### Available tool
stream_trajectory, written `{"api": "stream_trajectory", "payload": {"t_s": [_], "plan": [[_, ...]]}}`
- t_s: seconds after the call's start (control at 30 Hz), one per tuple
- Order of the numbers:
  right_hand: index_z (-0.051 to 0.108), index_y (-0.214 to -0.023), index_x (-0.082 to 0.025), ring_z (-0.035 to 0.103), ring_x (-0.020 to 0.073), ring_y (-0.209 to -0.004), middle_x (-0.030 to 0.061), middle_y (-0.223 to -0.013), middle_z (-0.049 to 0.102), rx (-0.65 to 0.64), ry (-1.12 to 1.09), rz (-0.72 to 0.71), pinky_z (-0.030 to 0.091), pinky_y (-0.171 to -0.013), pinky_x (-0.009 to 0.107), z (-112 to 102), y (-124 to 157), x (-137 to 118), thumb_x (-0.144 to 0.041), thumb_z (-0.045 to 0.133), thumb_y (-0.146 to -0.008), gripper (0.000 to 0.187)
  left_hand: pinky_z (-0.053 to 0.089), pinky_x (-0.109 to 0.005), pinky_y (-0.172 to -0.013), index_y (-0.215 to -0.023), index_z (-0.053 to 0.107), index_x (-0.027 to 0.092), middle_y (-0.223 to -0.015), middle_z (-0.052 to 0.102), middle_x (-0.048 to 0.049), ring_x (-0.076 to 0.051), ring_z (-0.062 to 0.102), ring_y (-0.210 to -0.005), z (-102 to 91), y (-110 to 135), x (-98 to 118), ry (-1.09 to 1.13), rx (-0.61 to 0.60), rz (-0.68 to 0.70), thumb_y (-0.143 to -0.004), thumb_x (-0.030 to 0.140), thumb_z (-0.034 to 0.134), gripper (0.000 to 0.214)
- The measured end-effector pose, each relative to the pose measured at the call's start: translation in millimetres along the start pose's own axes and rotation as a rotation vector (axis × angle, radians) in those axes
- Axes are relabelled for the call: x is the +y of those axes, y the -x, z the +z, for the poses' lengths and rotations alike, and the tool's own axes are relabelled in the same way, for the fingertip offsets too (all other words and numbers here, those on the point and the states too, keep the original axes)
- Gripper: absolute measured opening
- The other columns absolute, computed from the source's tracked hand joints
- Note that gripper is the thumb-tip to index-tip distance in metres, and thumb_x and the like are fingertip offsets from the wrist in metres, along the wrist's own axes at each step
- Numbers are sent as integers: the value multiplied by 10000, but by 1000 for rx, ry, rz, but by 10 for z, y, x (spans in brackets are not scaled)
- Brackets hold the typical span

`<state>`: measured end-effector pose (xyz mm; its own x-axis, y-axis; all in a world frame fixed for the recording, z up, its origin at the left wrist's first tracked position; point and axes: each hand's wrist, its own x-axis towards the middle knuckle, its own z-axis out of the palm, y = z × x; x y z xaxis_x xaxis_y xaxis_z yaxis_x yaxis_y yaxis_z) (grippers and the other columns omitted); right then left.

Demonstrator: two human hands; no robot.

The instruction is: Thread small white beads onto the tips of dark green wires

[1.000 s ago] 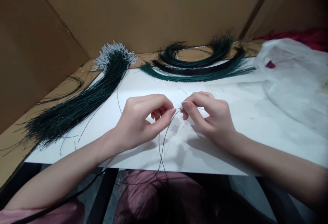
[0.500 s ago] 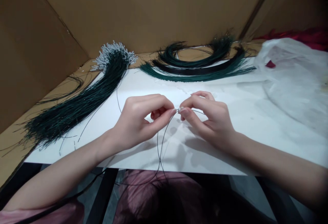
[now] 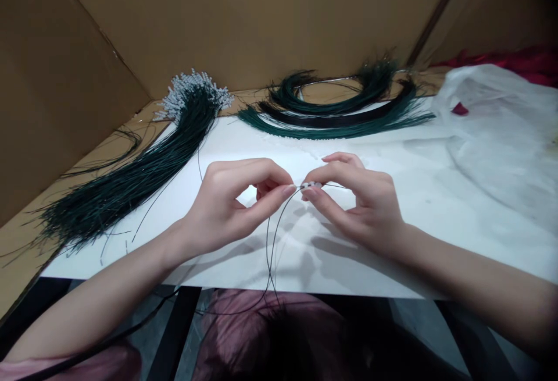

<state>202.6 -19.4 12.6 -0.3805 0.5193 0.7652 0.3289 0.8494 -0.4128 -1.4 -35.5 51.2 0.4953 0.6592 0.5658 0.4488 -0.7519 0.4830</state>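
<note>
Over the white board, my left hand (image 3: 244,200) pinches a thin dark cord (image 3: 274,241) between thumb and forefinger. Facing it, my right hand (image 3: 357,198) pinches a small white-and-dark beaded piece (image 3: 310,185) on the cord. A short bit of cord spans the narrow gap between the two sets of fingertips. Loose strands hang from there, crossing below the board's front edge. Another thin end sticks out to the right, behind my right thumb. Parts of the beaded piece are covered by my right fingers.
A thick bundle of dark green cords (image 3: 135,177) with white beaded ends (image 3: 192,96) lies at left. Curved bundles of green and black cords (image 3: 340,119) lie at the back. A clear plastic bag (image 3: 501,131) is at right, red cloth (image 3: 514,62) behind it. Cardboard walls (image 3: 261,20) enclose the white board (image 3: 370,276).
My hands have moved slightly apart, the left one leftward, the right one a little rightward. More cord and more of the beaded piece now show between the fingertips.
</note>
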Motion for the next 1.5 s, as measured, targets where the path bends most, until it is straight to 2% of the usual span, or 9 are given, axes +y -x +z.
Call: {"api": "stream_trajectory", "payload": {"t_s": [0.37,0.6,0.83,1.07,1.3,1.5], "plan": [[569,-853,-232,614,120,-633,-33,-717,667,-20,-51,-53,473,-879,397,6,-2,11,-120,638,-870,133,451,-174,-611,-866,682,126,-735,660,8,-54,567,-642,-9,-22,19,45,-57,17,-867,115,653,31],[563,-835,-224,606,115,-626,-34,-706,649,20,-104,-26,472,-847,371,-12,-20,10,-122,621,-884,127,462,-176,-623,-848,675,117,-725,650,4,-61,568,-647,-54,-4,21,103,-85,-74,-884,158,641,64],[574,-858,-229,615,122,-639,-31,-720,668,-41,-103,-50,461,-826,378,10,-14,30,-125,646,-872,127,437,-171,-612,-855,669,132,-713,632,26,-49,547,-638,-33,-16,18,68,-124,-61,-895,163,631,63],[595,-843,-221,630,133,-672,-28,-729,670,-14,-130,32,464,-753,340,-18,-33,15,-177,670,-870,91,438,-175,-619,-864,656,138,-735,629,26,-52,548,-651,-55,-10,5,54,-121,-76,-898,170,628,55],[627,-853,-183,629,123,-713,-11,-765,686,10,-156,110,468,-769,317,-37,-30,5,-181,675,-863,49,446,-179,-630,-863,651,136,-741,631,25,-52,551,-649,-50,-8,15,78,-142,-70,-898,154,620,50],[598,-839,-193,601,113,-671,-23,-728,653,33,-145,126,459,-709,298,-37,-26,20,-178,645,-882,65,462,-189,-612,-828,645,143,-710,634,20,-66,564,-634,-57,-9,1,64,-61,-97,-878,169,639,57]]}}
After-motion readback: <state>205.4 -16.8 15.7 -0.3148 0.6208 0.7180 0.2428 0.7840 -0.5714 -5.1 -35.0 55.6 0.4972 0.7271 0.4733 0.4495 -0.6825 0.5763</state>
